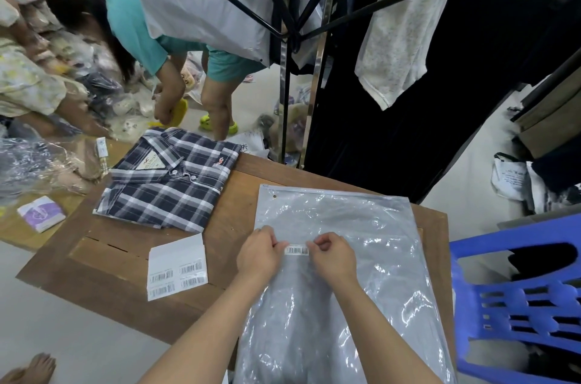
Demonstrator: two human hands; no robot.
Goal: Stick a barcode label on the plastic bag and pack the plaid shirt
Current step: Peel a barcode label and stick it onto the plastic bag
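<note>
A clear plastic bag (361, 220) with a zip edge lies flat on the wooden table (125, 299), right of centre. A small white barcode label (296, 250) sits stretched over the middle of the bag. My left hand (259, 253) pinches its left end and my right hand (334, 253) pinches its right end. Whether the label touches the bag I cannot tell. The folded navy and white plaid shirt (169, 182) lies at the table's far left, apart from the bag.
A white sheet of barcode labels (177, 267) lies left of my hands. A blue plastic chair (518, 299) stands at the right. A clothes rack (292, 38) with hanging garments is behind the table. A person in teal (135, 22) bends over bagged clothes at the far left.
</note>
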